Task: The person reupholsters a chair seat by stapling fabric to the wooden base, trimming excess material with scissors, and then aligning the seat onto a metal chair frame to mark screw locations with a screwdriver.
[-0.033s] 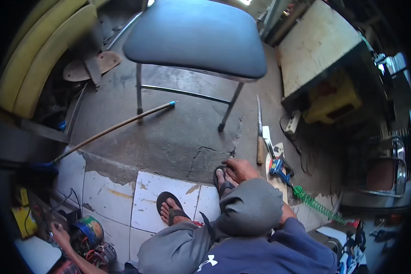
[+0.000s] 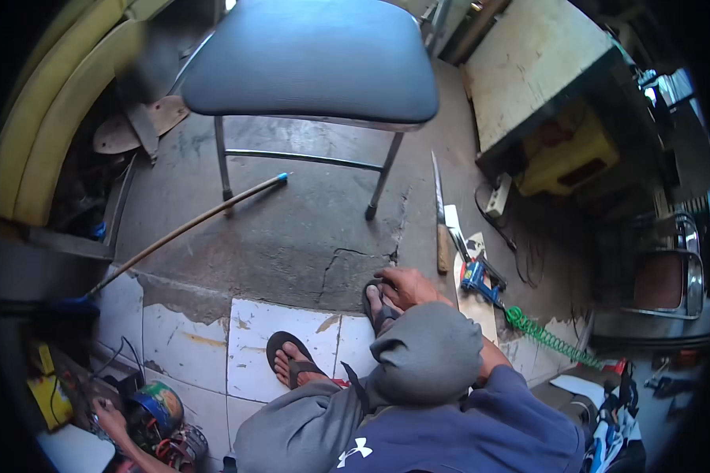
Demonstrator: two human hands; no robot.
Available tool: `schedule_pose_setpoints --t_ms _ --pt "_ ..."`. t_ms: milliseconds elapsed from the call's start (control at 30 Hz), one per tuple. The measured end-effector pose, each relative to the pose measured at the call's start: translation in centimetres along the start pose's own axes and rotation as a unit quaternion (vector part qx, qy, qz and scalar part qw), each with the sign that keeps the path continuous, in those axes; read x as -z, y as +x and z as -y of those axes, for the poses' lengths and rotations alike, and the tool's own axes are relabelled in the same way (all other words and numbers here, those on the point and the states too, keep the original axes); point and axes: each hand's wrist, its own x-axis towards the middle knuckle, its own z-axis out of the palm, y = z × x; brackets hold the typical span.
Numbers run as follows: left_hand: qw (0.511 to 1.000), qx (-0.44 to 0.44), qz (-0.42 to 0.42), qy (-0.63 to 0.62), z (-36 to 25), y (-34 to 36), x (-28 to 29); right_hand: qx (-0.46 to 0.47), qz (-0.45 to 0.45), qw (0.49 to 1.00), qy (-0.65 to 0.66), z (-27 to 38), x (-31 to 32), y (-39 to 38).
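My right hand lies by my right foot, its fingers spread loosely over the toes and the front of a dark flip-flop. Nothing shows in that hand. Down at the lower left, my left hand has its fingers curled at a dark boxy object; what they grip is too small to make out. Beside it stands a blue and green tin can. To the right of my right hand lie a long knife with a wooden handle and a blue air tool with a green coiled hose.
A chair with a dark padded seat stands ahead. A wooden stick slants across the floor at left. Yellow curved pieces are stacked far left. At right are a pale-topped table, a power strip and a folded chair.
The view has shifted slightly, so the chair, knife and stick appear further left. My right hand stays at my foot, and my left hand remains by the tin can.
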Motion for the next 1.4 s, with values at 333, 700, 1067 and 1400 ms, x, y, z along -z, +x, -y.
schedule_pose_setpoints --t_ms 333,700,1067,1400 --pt "0.894 0.148 0.227 -0.357 -4.7 6.0 -0.5 -0.122 0.031 0.988 0.091 -14.3 -4.1 -9.0" --pt "0.694 -0.521 0.457 -0.198 -59.3 -12.4 -2.5 -0.218 -0.048 0.974 0.044 -22.5 -0.3 -11.7" --pt "0.717 -0.571 0.328 -0.23 -83.7 -33.7 -19.1 -0.289 0.0 0.957 0.037 -23.4 0.8 -16.9" --pt "0.682 -0.616 0.367 -0.143 -83.4 -34.5 -11.0 -0.318 -0.073 0.945 0.009 -25.2 7.4 -18.1"
